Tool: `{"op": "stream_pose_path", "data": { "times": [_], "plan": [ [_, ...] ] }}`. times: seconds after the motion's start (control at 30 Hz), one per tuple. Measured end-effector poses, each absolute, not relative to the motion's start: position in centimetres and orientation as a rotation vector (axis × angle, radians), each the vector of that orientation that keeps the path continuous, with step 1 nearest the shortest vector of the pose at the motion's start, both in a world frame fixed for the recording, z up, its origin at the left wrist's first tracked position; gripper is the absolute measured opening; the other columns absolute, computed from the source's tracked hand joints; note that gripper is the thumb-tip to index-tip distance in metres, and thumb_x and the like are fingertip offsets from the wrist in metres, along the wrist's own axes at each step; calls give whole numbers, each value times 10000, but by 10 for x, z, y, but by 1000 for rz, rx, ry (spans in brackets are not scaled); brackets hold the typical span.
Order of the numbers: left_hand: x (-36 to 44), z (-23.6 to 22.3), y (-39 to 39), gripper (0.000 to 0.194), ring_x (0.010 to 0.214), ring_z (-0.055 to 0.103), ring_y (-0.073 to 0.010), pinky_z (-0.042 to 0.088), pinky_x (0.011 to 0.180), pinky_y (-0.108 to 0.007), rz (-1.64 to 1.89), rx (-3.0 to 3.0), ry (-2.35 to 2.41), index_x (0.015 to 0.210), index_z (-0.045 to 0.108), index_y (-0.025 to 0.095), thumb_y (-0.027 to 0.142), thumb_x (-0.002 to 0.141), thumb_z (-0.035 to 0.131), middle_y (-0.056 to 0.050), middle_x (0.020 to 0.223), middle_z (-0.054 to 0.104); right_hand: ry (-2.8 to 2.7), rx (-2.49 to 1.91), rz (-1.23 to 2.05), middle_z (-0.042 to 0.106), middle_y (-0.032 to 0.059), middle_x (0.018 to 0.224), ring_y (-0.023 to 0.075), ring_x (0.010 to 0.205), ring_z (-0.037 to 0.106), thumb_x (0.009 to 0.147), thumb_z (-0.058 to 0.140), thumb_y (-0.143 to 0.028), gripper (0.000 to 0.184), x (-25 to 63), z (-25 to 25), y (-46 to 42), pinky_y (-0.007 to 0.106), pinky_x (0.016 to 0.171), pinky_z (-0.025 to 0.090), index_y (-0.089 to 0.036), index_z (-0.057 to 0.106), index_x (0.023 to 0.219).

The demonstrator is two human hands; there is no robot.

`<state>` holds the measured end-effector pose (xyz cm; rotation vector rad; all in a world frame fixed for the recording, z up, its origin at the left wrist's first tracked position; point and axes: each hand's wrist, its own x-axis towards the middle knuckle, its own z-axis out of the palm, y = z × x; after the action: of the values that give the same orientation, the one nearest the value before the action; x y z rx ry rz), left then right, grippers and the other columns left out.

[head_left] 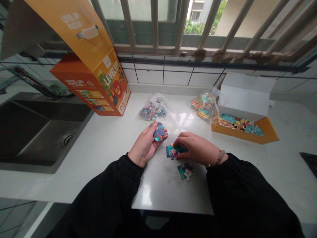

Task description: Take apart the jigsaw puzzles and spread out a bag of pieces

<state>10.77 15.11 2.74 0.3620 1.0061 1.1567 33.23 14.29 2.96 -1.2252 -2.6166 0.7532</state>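
My left hand (146,142) is closed around a small stack of blue puzzle pieces (159,131), the thumb pressed on top. On the white countertop, my right hand (192,147) grips the right part of some teal and purple puzzle pieces (172,151); its fingers partly cover them, so I cannot tell how many lie there. Nearer to me, below the right hand, another puzzle piece (185,172) with a white figure on it lies apart on the counter.
Behind my hands lie a clear bag of puzzle pieces (153,111) and a second bag (204,105). An open yellow box (244,134) with pieces stands at right. At left are an orange puzzle box (99,89) and a dark sink (55,163). Window bars (154,23) run along the back.
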Motion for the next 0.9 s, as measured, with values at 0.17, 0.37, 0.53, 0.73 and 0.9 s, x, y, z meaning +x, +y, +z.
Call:
{"op": "stream_pose_path", "data": {
  "times": [0.17, 0.37, 0.53, 0.73, 0.9],
  "plan": [
    [107, 27, 153, 286, 787, 779, -186, 682, 692, -276, 1167, 331, 1012, 1079, 701, 95, 371, 1091, 627, -146, 950, 777, -2559, -1265, 734, 709, 72, 1045, 228, 942, 667, 837, 883, -250, 326, 332, 30, 141, 328, 816, 510, -191, 676, 1082],
    [107, 27, 153, 418, 804, 774, -185, 665, 698, -269, 1164, 340, 1021, 1094, 697, 103, 508, 1090, 595, -142, 971, 777, -2221, -1228, 897, 708, -5, 875, 141, 709, 622, 984, 758, -360, 204, 323, 36, 135, 263, 662, 439, -237, 618, 1065],
    [110, 23, 143, 529, 797, 725, -161, 600, 700, -247, 1104, 566, 916, 1109, 672, 144, 593, 892, 845, -77, 962, 745, -1793, -1183, 1141, 726, -1, 833, 154, 685, 669, 974, 764, -506, 304, 312, 31, 134, 274, 638, 507, -240, 630, 1038],
    [113, 9, 139, 607, 806, 703, -152, 554, 755, -256, 982, 774, 849, 1130, 648, 147, 377, 714, 1024, -57, 967, 740, -1772, -1299, 984, 698, 0, 792, 156, 683, 640, 950, 778, -531, 334, 312, 19, 140, 277, 635, 498, -231, 702, 1076],
    [112, 11, 142, 477, 811, 715, -145, 576, 763, -254, 1026, 679, 950, 1135, 665, 161, 317, 798, 965, -57, 978, 746, -1593, -1343, 1053, 716, 14, 807, 164, 688, 667, 900, 809, -574, 423, 317, 24, 144, 285, 623, 525, -209, 687, 1074]
  ]
}}
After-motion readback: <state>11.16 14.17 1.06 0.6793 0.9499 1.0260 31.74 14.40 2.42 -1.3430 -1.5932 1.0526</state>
